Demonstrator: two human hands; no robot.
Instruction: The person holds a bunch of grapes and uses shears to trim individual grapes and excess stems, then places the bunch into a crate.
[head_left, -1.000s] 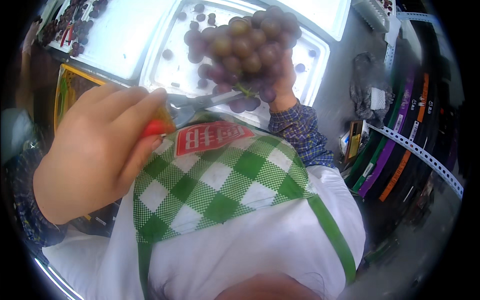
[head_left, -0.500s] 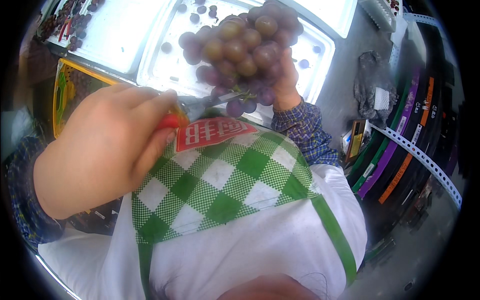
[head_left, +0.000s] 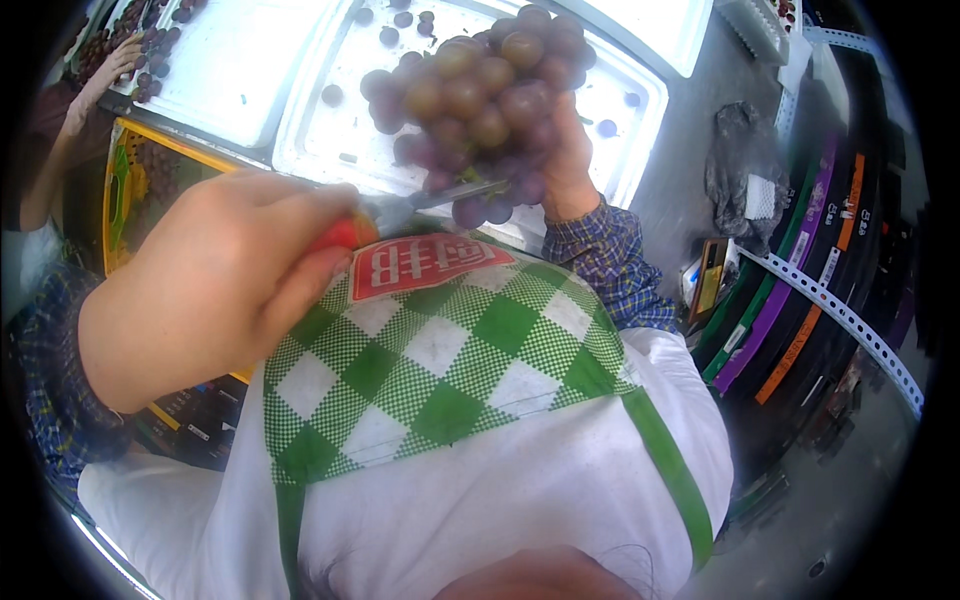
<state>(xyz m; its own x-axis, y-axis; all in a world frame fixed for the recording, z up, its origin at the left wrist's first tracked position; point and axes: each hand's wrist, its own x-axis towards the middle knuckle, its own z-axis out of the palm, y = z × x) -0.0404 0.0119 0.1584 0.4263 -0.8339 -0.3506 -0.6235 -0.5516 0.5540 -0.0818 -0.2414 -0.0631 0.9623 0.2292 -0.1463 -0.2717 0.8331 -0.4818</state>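
Observation:
A bunch of reddish-purple grapes (head_left: 470, 100) hangs over the white foam tray, with my right hand (head_left: 574, 165) closed on it from behind and the right. Most of that hand's fingers are hidden by the fruit. On the left, my left hand (head_left: 200, 280) is closed around the red-orange handle of a pair of snips (head_left: 345, 233). Their metal blades point right, reaching the grapes at the bottom of the bunch. Whether the blades are parted is too blurred to make out. Below hangs my green-and-white checked apron (head_left: 440, 340).
Loose grapes (head_left: 389, 37) lie in the white foam tray (head_left: 650, 130). A yellow crate (head_left: 111, 205) stands at the left. Another person's hand (head_left: 124, 58) is among grapes at the far left. Right are a dark plastic bag (head_left: 735, 165) and a perforated metal strip (head_left: 835, 305).
My left hand has shifted slightly right with the snips, their blades further across the lower grapes. The bunch has tilted and moved slightly left. Another person's arm has appeared at the far left.

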